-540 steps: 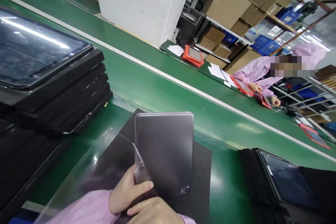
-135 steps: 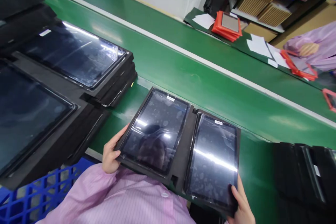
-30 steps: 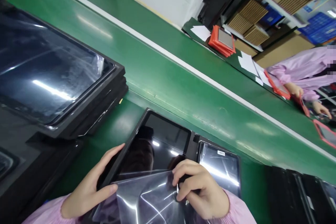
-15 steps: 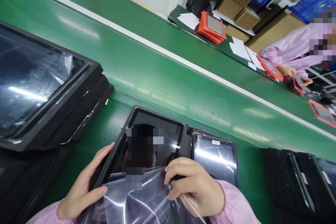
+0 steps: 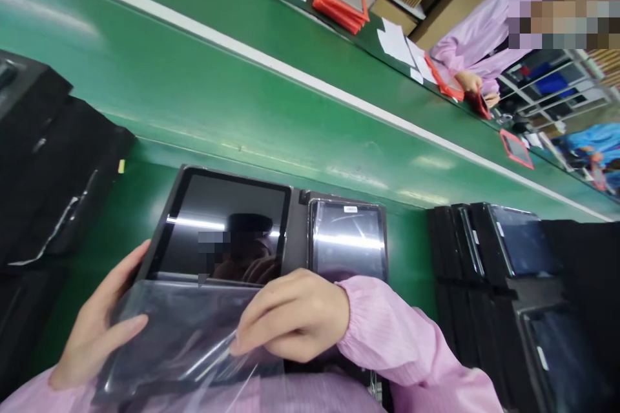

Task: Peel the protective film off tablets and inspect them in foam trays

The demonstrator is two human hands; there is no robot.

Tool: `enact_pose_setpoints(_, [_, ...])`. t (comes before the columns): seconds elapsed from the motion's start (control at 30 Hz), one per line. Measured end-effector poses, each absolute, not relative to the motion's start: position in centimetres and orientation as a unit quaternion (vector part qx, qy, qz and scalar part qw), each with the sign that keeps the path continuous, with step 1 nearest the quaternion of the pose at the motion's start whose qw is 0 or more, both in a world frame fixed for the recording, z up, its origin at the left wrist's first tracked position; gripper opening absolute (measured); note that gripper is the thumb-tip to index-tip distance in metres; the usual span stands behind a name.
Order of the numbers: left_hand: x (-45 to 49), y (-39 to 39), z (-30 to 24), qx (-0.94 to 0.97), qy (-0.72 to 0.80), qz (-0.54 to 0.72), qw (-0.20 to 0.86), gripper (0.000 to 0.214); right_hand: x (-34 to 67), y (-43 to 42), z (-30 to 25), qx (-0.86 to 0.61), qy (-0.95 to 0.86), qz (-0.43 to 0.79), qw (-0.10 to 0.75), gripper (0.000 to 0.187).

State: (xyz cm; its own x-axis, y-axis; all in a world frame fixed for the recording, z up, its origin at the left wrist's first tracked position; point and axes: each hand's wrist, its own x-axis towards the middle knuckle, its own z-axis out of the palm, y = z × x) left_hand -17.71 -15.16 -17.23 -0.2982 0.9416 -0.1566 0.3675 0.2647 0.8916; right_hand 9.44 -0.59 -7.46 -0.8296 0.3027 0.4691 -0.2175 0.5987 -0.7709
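Film (image 5: 188,335) peeled further down tablet (image 5: 220,229); right hand (image 5: 293,322) pinching edge.

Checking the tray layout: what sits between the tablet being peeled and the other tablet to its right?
In the head view, only a black tray divider separates the left tablet from the right tablet.

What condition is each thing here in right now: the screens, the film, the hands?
Left tablet: screen bare at top, film part peeled.
Film: crumpled, lifted off the lower screen.
Right tablet: film on, flat.
Left hand: gripping the tray edge.
Right hand: pinching the film.
Tray: holds both tablets.
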Motion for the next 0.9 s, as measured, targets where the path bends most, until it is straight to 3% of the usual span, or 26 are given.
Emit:
enact_pose_setpoints(0.1, [-18.8,-15.2,-18.0,0.398,0.689,0.431,0.426,0.082,9.0,0.1,-6.3,-0.126,-0.837,0.447,0.291,0.025])
enact_pose_setpoints(0.17, [-19.3,-15.1,-18.3,0.380,0.668,0.453,0.452,0.089,8.2,1.1,-5.4,-0.253,-0.819,0.452,0.247,0.021])
enact_pose_setpoints(0.23, [-19.4,-14.9,-18.3,0.367,0.655,0.472,0.462,0.090,6.9,2.1,-4.5,-0.318,-0.781,0.504,0.188,0.030])
enact_pose_setpoints(0.33, [-18.8,-14.5,-17.7,0.364,0.649,0.486,0.460,0.090,4.2,3.2,-3.7,-0.339,-0.682,0.628,0.157,0.057])
enact_pose_setpoints(0.4, [-18.3,-14.3,-17.2,0.374,0.646,0.482,0.458,0.092,2.4,3.6,-3.8,-0.350,-0.613,0.687,0.169,0.073])
enact_pose_setpoints(0.57, [-17.7,-14.2,-15.8,0.455,0.651,0.430,0.430,0.079,0.3,5.2,-6.8,-0.361,-0.519,0.736,0.241,0.079])
enact_pose_setpoints(0.7, [-17.7,-14.4,-14.5,0.492,0.674,0.376,0.404,0.077,2.5,6.7,-8.0,-0.332,-0.513,0.742,0.277,0.097])
enact_pose_setpoints(0.9, [-16.9,-14.9,-11.5,0.579,0.719,0.262,0.281,0.068,10.6,6.8,-4.0,-0.373,-0.578,0.674,0.269,0.062])
